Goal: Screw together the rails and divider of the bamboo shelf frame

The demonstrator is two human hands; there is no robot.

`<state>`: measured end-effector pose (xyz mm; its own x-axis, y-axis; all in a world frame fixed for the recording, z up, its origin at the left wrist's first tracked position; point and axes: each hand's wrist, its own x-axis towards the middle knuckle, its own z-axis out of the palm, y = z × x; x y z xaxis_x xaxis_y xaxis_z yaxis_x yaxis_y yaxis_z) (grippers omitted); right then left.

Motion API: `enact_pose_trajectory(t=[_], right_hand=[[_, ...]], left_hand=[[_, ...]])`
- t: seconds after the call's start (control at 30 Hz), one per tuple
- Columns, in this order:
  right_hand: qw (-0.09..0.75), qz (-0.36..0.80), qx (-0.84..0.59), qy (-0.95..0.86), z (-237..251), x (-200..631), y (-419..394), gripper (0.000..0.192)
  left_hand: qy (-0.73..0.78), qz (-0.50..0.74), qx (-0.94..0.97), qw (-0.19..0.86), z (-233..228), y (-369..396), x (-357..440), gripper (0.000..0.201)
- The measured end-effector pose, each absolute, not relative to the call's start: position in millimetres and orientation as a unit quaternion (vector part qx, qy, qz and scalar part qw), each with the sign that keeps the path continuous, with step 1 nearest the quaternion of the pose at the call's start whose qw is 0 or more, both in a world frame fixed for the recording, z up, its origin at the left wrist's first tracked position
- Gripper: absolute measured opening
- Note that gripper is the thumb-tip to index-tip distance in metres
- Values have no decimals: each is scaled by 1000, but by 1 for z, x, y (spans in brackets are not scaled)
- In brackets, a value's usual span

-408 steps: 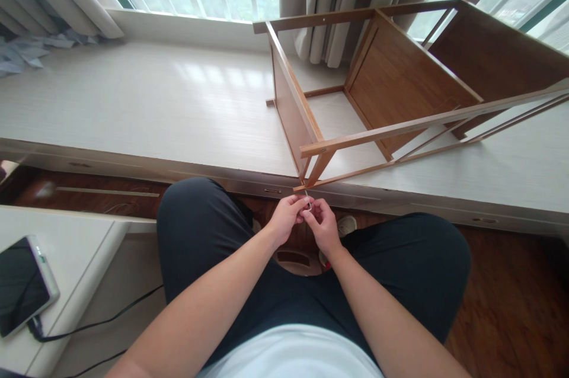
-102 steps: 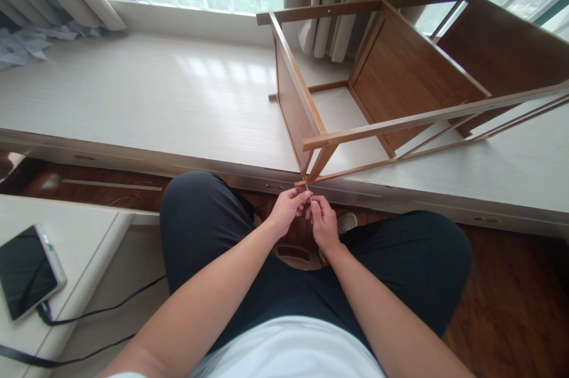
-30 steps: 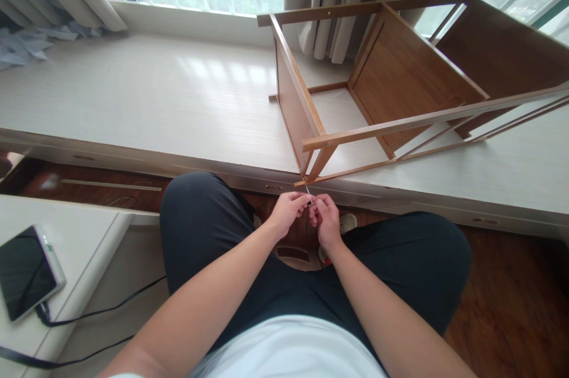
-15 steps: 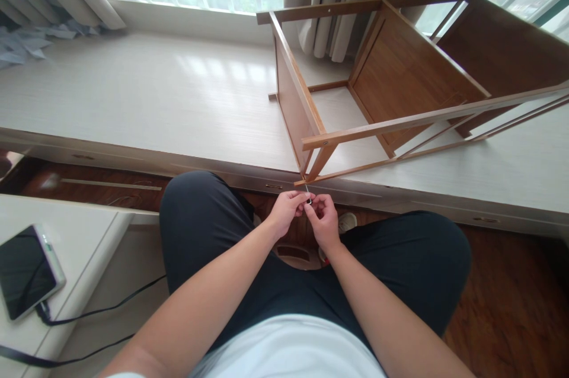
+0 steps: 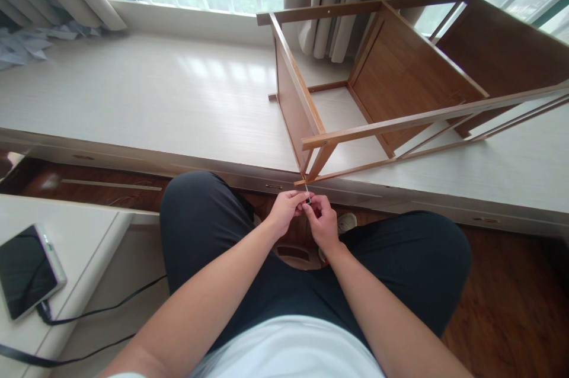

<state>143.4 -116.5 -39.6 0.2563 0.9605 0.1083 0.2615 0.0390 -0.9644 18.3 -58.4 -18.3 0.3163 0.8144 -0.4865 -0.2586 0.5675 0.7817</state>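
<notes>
In the head view, the left hand (image 5: 284, 212) and the right hand (image 5: 322, 223) are brought together just below the near corner of a wooden shelf frame (image 5: 311, 129), which is laid on its side on a pale worktop (image 5: 146, 99) under a window. A thin metal tool (image 5: 306, 193) is pinched between the fingertips of both hands, with the fingers of each hand closed on it; its upper end is pointed at the bottom corner of the frame, where a slanted brace and a thin rail are joined, and whether it touches the wood cannot be told. The frame's brown panels are seen further back on the right, near grey curtains (image 5: 333, 5). The hands are held over the gap between the knees, which are covered by dark trousers (image 5: 200, 230), above a wooden floor (image 5: 511, 295). At the lower left, a phone (image 5: 26, 271) is laid on a white surface with a black cable (image 5: 98, 319) plugged into it. Crumpled paper (image 5: 22, 49) is seen at the far left end of the worktop
</notes>
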Motion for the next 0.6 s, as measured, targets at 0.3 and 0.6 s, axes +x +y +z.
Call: enact_pose_trajectory(t=[0.3, 0.6], right_hand=[[510, 360, -593, -508, -38, 142, -116, 18], [514, 386, -582, -498, -34, 142, -117, 30]], left_hand=[[466, 361, 303, 749, -14, -57, 19, 47], [475, 355, 302, 746, -9, -56, 19, 51]])
